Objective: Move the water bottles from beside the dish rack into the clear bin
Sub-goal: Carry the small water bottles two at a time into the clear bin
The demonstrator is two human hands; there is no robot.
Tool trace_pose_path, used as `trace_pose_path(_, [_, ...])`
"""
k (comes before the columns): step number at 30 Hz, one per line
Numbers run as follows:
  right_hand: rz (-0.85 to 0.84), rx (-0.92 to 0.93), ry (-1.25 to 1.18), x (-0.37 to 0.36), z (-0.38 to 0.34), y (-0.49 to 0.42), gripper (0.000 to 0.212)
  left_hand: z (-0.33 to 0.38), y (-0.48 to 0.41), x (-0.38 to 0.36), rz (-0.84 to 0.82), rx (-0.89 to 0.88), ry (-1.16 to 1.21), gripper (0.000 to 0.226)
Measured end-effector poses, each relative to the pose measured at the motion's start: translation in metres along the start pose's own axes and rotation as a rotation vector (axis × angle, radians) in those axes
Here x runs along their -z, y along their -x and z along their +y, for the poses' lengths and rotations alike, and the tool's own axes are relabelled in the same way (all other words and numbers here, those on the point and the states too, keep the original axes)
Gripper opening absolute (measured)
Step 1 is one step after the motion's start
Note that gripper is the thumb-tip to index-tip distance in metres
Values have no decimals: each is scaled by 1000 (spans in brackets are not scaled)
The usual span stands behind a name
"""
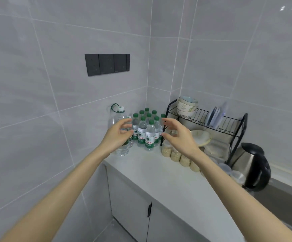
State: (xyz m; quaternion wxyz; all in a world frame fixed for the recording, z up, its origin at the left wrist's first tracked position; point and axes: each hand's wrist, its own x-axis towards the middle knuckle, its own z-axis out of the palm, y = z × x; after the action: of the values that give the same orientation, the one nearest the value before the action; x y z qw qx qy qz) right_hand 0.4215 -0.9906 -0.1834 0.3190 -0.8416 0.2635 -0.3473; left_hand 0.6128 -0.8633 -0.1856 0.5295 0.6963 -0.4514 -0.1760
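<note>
green-capped water bottles [149, 135] are noted standing upright in a tight cluster at the back corner of the white counter [167, 180], close against the tiled wall. they are flanked by a larger clear bottle [115, 119] with a white cap on the left and a black wire dish rack [232, 126] on the right. both bare forearms are seen reaching forward over the counter edge. the left hand [117, 135] is held in front of the larger bottle and the left side of the cluster, fingers loosely curved and spread apart from the thumb, nothing gripped; contact with the larger bottle cannot be told. the right hand [178, 135] is held near the right side of the cluster, in front of the rack's left post, fingers likewise curved and parted, nothing held. stacked bowls [187, 106] and blurred upright plates [215, 117] are carried on the rack's upper tier, a pale bowl [201, 136] on the lower one. a row of small jars [175, 155] with pale contents is lined up before the rack, with a steel and black kettle [251, 165] further right. a dark switch panel [106, 64] is mounted on the wall above.
</note>
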Motion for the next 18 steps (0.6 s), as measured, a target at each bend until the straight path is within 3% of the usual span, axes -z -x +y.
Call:
trace_pose_path(10, [-30,-89,-10,-44,98,-120,51,-76,-152,-50,-42,53,25,50])
trace_pose_path(18, [-101,-151,-35,-88,185,-198,48,-141,-251,-100,-43,94,-85,59])
